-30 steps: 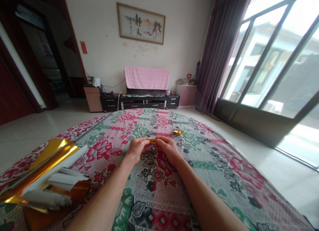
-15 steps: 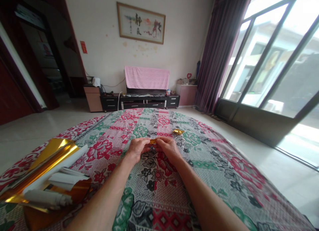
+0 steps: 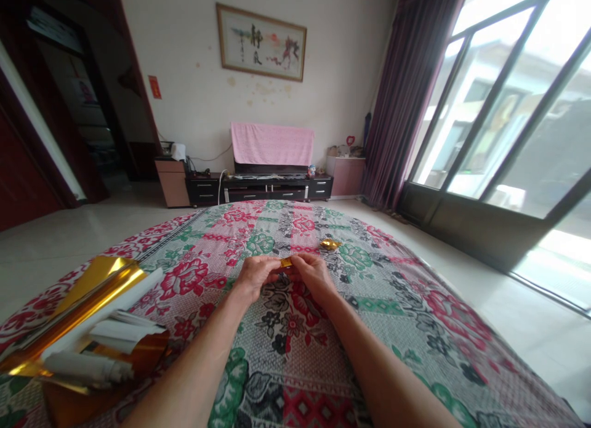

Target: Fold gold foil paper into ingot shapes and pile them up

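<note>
Between my two hands, over the middle of the flowered tablecloth, is a small piece of folded gold foil paper. My left hand pinches its left end with thumb and fingers. At the right end, my right hand grips it the same way. Much of the piece is hidden by the fingers. A shiny gold foil shape, like a small ingot, lies on the cloth beyond my right hand.
At the left of the table lie gold foil sheets, partly rolled, with several white paper strips on them. Past the far table edge stands a low black cabinet with a pink cloth above it. Windows are on the right.
The foil piece has tilted slightly between my fingers, its right end a little higher. Both hands stay in nearly the same place.
</note>
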The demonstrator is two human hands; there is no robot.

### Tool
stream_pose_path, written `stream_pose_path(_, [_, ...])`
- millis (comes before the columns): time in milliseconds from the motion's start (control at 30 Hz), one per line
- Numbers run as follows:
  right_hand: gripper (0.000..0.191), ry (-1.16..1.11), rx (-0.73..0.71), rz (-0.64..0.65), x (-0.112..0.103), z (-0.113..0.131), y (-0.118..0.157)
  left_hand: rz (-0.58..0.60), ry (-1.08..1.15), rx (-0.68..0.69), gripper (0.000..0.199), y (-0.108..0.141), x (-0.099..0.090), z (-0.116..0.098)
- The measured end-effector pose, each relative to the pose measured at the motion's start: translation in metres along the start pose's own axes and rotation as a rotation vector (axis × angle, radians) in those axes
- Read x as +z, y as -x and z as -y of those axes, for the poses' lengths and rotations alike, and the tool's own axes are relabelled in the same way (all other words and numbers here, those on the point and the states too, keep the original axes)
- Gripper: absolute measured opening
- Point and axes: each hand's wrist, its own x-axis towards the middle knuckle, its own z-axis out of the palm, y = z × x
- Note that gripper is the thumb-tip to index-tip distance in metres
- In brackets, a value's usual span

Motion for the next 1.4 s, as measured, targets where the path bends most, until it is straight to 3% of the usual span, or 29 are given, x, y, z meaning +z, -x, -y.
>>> stream_pose_path(233, [0.017,0.024,0.005,0.048,-0.0007,-0.0034,-0.0023,-0.032,0.009,0.007,0.019,-0.0002,-0.0003,0.0007])
stream_pose_path(400, [0.021,0.036,-0.008,0.040,-0.0014,-0.0031,-0.0016,0.003,-0.014,0.002,0.018,-0.0027,-0.0011,0.0023])
stream_pose_path(600, [0.026,0.048,-0.016,0.097,-0.0030,0.0007,0.0013,-0.039,-0.011,0.016,0.019,-0.0028,-0.0011,0.0018])
stream_pose_path(1400, [0.028,0.050,-0.031,0.093,-0.0030,0.0028,0.0039,-0.023,-0.034,0.014,0.016,-0.0010,-0.0008,0.0023])
